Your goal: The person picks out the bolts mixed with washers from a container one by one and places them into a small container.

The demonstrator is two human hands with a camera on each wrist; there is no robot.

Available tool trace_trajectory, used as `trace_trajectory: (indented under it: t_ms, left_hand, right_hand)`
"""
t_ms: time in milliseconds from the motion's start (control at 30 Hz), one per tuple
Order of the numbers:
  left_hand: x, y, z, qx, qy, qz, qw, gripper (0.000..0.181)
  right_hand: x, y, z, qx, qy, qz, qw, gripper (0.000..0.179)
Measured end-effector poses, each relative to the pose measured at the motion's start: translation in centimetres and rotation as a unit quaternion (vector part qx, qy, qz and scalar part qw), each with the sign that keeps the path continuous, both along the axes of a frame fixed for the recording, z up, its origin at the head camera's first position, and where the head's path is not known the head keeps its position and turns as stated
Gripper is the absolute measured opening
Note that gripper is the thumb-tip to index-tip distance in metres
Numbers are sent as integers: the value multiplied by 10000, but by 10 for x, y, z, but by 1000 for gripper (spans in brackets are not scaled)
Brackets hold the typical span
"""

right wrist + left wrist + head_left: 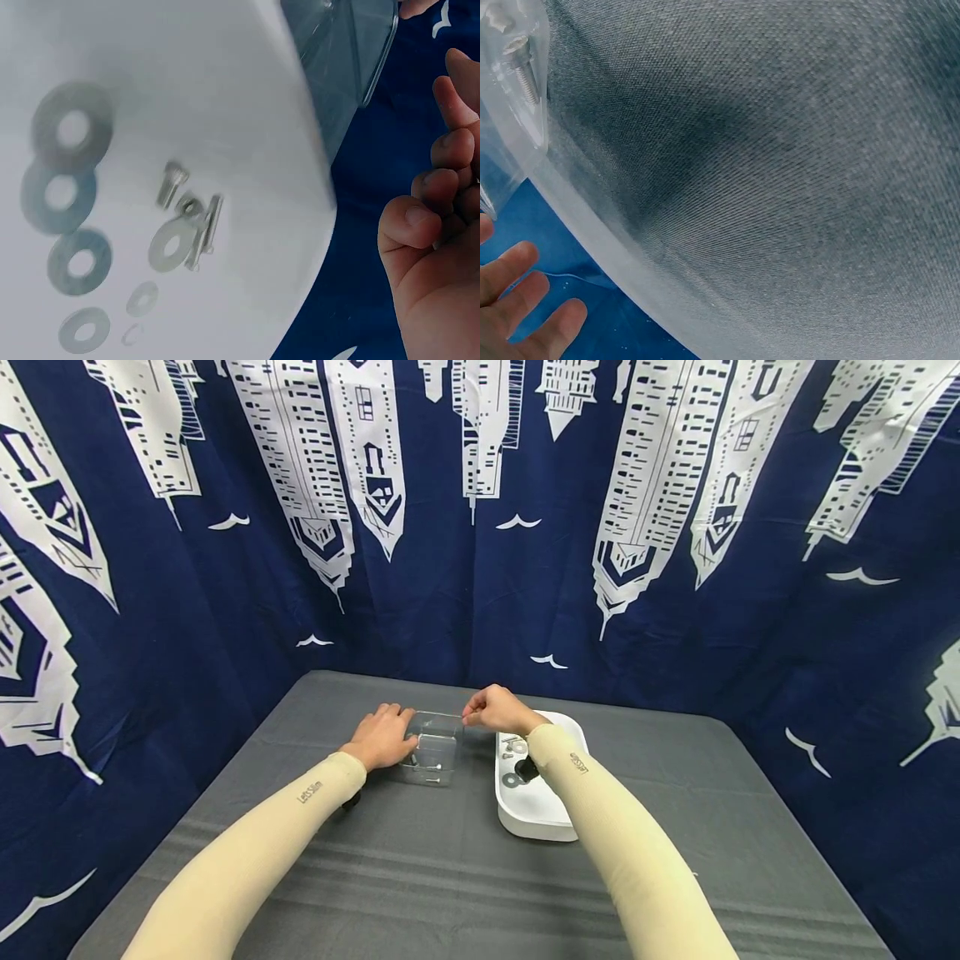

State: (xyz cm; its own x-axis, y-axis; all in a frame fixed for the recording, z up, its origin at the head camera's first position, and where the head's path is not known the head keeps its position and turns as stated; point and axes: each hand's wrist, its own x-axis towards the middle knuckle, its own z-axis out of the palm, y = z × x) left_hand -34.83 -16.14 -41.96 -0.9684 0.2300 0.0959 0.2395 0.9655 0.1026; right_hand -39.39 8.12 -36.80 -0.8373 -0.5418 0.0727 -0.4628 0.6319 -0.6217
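A clear plastic compartment box [438,752] lies on the grey cloth, with a few small screws visible inside. My left hand [384,737] rests on its left side, fingers extended. In the left wrist view those fingers [525,292] are spread beside the box's corner, where a bolt [523,67] shows through the plastic. My right hand [497,708] is at the box's far right corner, fingers curled with the thumb close to them; whether anything is pinched there is hidden. Beneath that forearm stands a white tray [536,828] holding washers [79,262] and several bolts [172,184].
The table [420,877] is covered in grey cloth, and the tray stands right of the clear box. A dark blue curtain [450,602] with white building prints hangs behind the table and along both sides.
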Motion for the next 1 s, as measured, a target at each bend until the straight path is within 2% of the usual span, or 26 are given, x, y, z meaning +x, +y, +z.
trace_trajectory:
  t_ms: [367, 800, 1000]
  left_hand:
    - [-3, 16, 3, 117, 283, -218, 9993, 58]
    - [-4, 41, 8, 145, 384, -312, 9987, 56]
    - [-5, 51, 12, 177, 446, -397, 9981, 55]
  right_hand:
    - [0, 34, -5, -40, -12, -225, 9997, 8]
    - [1, 63, -11, -91, -184, -454, 9988, 11]
    - [2, 73, -13, -140, -110, -510, 9985, 11]
